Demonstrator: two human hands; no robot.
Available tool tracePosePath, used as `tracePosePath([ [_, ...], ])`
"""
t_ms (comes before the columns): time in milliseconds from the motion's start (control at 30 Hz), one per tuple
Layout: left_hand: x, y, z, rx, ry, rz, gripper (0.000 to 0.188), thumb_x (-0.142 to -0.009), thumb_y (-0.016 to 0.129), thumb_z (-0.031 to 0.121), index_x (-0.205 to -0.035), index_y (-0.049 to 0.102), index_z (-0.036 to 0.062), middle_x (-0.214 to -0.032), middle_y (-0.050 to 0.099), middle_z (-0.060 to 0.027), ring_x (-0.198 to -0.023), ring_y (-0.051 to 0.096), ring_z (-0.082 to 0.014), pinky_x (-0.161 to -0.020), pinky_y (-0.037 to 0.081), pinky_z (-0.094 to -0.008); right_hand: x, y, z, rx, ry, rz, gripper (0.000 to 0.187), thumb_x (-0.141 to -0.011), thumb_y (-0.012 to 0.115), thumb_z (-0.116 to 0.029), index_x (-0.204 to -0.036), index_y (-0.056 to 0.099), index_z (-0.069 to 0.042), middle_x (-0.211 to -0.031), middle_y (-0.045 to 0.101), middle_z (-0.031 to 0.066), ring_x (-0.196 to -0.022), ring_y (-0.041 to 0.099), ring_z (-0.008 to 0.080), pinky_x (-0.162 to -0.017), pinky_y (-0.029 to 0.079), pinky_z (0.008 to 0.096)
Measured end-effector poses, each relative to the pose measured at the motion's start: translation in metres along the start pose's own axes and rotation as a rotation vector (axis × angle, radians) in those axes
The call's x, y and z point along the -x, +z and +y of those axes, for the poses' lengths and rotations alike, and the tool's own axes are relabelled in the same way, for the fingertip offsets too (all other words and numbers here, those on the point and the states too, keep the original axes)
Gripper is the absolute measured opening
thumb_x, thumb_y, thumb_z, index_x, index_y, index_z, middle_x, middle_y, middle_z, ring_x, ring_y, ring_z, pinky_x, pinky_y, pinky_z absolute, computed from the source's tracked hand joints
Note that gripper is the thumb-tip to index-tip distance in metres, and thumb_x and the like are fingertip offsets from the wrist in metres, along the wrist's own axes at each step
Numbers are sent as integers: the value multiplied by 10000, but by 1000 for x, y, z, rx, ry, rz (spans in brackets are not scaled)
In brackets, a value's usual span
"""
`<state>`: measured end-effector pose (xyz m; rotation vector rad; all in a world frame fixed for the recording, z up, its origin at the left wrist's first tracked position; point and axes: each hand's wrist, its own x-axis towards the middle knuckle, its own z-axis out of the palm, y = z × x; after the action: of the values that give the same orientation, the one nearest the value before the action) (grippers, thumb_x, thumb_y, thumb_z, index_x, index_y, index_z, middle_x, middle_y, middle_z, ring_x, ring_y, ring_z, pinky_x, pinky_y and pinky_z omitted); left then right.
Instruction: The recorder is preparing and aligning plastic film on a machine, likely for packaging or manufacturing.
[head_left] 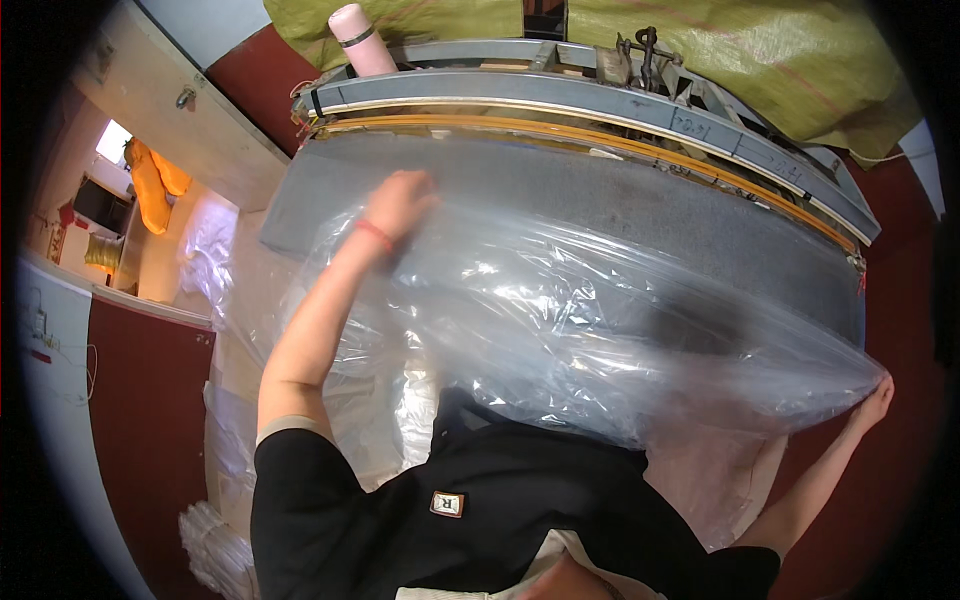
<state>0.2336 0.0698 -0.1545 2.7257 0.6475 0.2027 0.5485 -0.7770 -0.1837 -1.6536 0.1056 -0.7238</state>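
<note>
I'm mid-spread w/ a big clear crinkly plastic bag, ballooned w/ air over the grey felt-topped surface. It covers most of the near half of that surface and droops off the near edge toward my black shirt. My hands are wide apart. Left hand is far-left, up on the bag's far-left corner w/ a red band at the wrist; looks like it's pressing or bunching the film, but the motion blur means I can't tell if the fingers are closed on it. Right hand is near-right, pinched on the bag's pointed right corner, pulling it taut off the surface's right end.

Step as I read it: stretching the bag out flat along the surface, lengthwise. Not flat yet – big air bubble in the middle, creases all over.

Next move, imo, calls for keeping tension betw. both corners while lowering the film so the air goes out the open side, and lining the far edge up parallel w/ the long grey-and-yellow metal bar at the far side. Too hard a tug and the thin film slips or tears.

Also around: pink cylinder flask far-left behind the bar, yellow-green woven sacking at the far side, more clear plastic bags stacked low on the left.
</note>
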Motion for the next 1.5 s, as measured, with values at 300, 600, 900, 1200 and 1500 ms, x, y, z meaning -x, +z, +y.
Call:
tracePosePath([
  [300, -54, -16, -9, 818, -134, 883, 77, -799, 468, 115, -744, 444, 67, -670, 422, 14, -573, 402, -79, -556, 398, -227, 10, 176, -44, 432, -343, 145, 177, -819, 487, -162, -857, 602, -32, -819, 610, 59, -785, 573, 158, -722, 451, 289],
  [600, -133, 39, -126, 877, -147, 782, 196, -817, 533, 169, -645, 445, 138, -566, 367, 70, -505, 289, -26, -451, 230, -174, -10, 285, 37, 98, -160, -72, 110, -808, 542, -121, -785, 575, -18, -636, 538, 16, -572, 483, 90, -558, 400, 237],
  [900, -131, 40, -124, 952, -131, 770, 152, -790, 575, 103, -685, 467, 87, -652, 474, 28, -608, 437, -57, -572, 379, -180, -9, 286, 32, 207, -55, 96, 150, -742, 608, -143, -784, 536, -18, -681, 561, 46, -529, 505, 116, -502, 402, 216],
  [1200, -117, 22, -125, 1175, -186, 709, 99, -810, 455, 123, -790, 503, 39, -776, 528, -33, -708, 530, -131, -619, 466, -266, -1, 295, -2, -22, 132, 98, 152, -810, 454, -134, -860, 507, -1, -827, 554, 127, -687, 571, 214, -624, 466, 333],
  [1500, -29, -32, -37, 936, 81, 516, 62, -803, 467, 34, -829, 438, 82, -697, 480, 10, -619, 464, -69, -585, 393, -197, 164, 401, -179, 202, -821, -238, 279, -738, 605, -214, -935, 539, -28, -948, 538, 132, -932, 485, 287, -811, 367, 359],
])
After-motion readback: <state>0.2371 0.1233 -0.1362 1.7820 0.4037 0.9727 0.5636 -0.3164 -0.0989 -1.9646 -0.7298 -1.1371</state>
